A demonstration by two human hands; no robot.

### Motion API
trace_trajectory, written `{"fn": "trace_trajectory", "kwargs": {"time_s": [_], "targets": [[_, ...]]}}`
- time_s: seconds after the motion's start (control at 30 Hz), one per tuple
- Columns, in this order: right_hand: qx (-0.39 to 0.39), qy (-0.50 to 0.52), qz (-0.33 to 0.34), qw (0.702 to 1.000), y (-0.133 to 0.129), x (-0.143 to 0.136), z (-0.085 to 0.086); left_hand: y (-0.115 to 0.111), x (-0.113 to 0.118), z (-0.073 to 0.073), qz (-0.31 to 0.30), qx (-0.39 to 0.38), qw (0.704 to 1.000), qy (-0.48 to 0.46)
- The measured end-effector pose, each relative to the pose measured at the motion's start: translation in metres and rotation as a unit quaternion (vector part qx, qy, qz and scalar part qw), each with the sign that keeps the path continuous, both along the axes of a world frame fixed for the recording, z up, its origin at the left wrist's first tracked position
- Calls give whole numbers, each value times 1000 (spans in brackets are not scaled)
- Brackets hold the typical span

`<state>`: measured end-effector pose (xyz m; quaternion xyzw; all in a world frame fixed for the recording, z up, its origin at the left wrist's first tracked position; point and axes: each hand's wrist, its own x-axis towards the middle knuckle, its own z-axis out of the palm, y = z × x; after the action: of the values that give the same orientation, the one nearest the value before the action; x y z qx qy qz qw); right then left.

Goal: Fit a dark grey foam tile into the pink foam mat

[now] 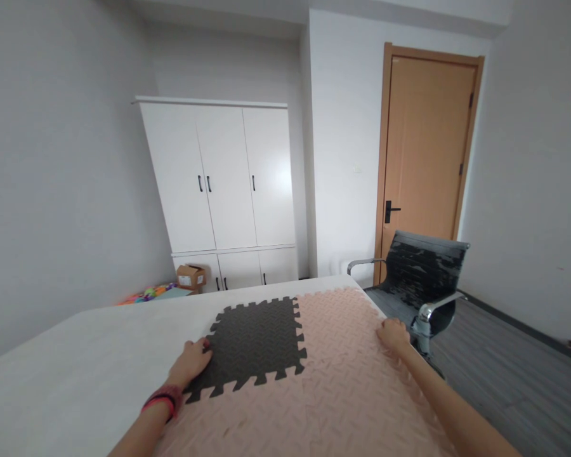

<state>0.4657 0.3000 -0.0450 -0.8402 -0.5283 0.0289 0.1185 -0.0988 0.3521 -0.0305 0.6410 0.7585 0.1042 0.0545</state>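
A dark grey foam puzzle tile [254, 343] is interlocked with pink foam tiles [342, 381] on a white table [76, 362]. My left hand [190, 362] rests on the left edge of the grey tile, fingers curled at its toothed border. A red and black band circles that wrist. My right hand [393, 333] lies on the pink mat's right edge, near the table's side, fingers bent over the edge. Whether either hand grips the mat I cannot tell for sure; both press on it.
A black office chair [421, 279] with chrome arms stands just right of the table. Behind are a white cupboard [223, 184], a small cardboard box [191, 277], colourful items on the floor [145, 294] and a closed wooden door [428, 152].
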Motion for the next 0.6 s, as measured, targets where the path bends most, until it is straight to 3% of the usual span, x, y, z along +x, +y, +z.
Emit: {"fn": "trace_trajectory", "kwargs": {"time_s": [0.1, 0.17, 0.27, 0.4, 0.5, 0.6], "targets": [[7, -10, 37, 999, -16, -3, 11, -18, 25, 13, 11, 16, 999, 42], [21, -23, 69, 997, -28, -14, 22, -32, 56, 22, -4, 52, 996, 70], [49, -39, 159, 985, -45, -49, 38, -53, 117, 27, -124, 92, 985, 76], [57, -37, 348, 935, -69, -117, 46, -80, 188, 20, -321, 80, 942, 47], [55, -32, 415, 908, -88, -154, 40, -96, 211, 10, -377, 85, 922, 35], [55, -25, 430, 901, -102, -168, 33, -101, 214, 5, -389, 90, 916, 32]]}}
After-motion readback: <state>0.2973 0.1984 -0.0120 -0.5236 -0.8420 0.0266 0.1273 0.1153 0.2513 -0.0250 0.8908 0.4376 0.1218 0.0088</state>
